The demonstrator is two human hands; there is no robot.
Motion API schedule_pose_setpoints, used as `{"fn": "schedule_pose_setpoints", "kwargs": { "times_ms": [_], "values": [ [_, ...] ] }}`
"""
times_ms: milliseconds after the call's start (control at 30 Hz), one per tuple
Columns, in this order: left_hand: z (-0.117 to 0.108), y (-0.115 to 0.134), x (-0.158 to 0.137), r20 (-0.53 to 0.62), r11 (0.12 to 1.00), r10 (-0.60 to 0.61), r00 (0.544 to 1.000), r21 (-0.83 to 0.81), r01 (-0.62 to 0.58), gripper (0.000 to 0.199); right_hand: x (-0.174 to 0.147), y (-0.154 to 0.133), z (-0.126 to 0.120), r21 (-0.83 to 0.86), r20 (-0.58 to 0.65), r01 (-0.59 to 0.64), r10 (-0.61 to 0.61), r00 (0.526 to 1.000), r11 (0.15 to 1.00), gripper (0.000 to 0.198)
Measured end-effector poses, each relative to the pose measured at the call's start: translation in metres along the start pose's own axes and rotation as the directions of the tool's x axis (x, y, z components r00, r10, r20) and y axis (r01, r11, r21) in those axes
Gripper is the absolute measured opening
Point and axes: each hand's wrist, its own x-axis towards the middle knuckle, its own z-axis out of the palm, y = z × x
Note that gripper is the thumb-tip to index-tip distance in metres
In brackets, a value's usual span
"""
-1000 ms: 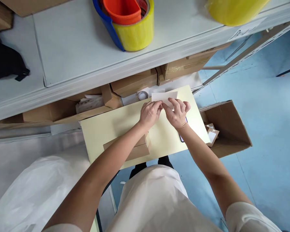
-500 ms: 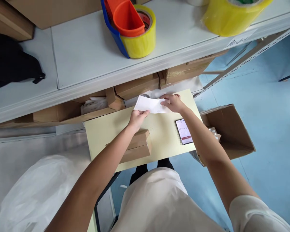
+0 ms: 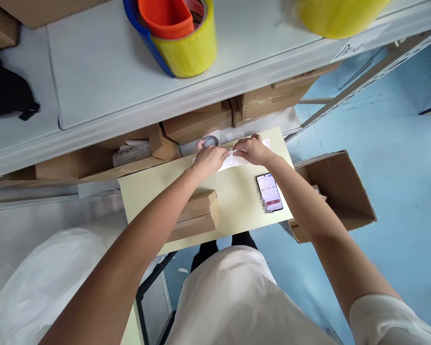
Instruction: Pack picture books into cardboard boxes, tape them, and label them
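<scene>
Over the far edge of the cream tabletop [image 3: 233, 191], my left hand [image 3: 209, 160] and my right hand [image 3: 252, 149] are close together, both closed on a white paper slip [image 3: 233, 161]. Fingers cover much of the slip, and a bit of white paper also shows beyond my right hand. Just behind my left hand is a grey tape roll [image 3: 211, 141]. Nearer my body, partly behind my left forearm, a closed brown cardboard box [image 3: 197, 215] lies on the tabletop. To the right, a phone [image 3: 270, 191] showing a timer lies by my right forearm.
A grey shelf [image 3: 104, 72] crosses above, bearing yellow tape rolls [image 3: 190, 55], one with an orange and blue dispenser. Beneath it stand open cartons [image 3: 89, 163]. An open cardboard box [image 3: 339, 191] is at the right, a white plastic bag [image 3: 50, 278] at the left.
My left hand has turned over and moved closer to my right hand. The slip, spread flat before, is now bent and mostly covered by fingers. The view has shifted slightly.
</scene>
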Motion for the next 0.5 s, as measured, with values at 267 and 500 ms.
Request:
{"fn": "schedule_pose_setpoints", "kwargs": {
  "times_ms": [267,500],
  "values": [
    [0.0,-0.026,0.014,0.13,0.989,0.017,0.991,-0.145,0.002,0.035,0.012,0.014,0.005,0.107,0.062,0.027,-0.034,0.998,0.994,0.021],
    [-0.008,-0.03,0.013,0.051,0.988,-0.144,0.988,0.071,0.14,0.032,0.026,0.033,0.004,-0.124,0.236,-0.111,0.138,0.962,0.986,0.047]
  ]
}}
